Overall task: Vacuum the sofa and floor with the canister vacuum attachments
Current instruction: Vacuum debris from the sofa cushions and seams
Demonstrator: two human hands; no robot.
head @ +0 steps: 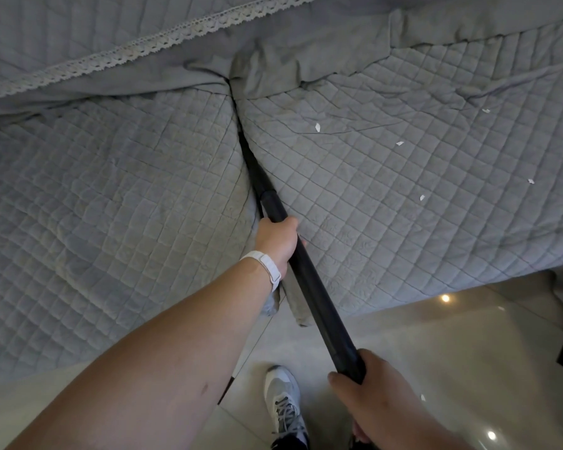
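Both fists wrap your vacuum wand: left hand forward, right hand rear. Its crevice nozzle lies between sofa cushions.

The black wand is seen slanting from near right up to the far centre, gripped low by the right hand and midway by the left hand. Its narrow nozzle is sunk in the gap between two seat cushions, the tip hidden. The sofa is spread with a grey quilted cover, lace-edged at far left. White scraps are scattered on the right cushion. The floor, glossy pale tile, is seen near, one scrap lying on it.
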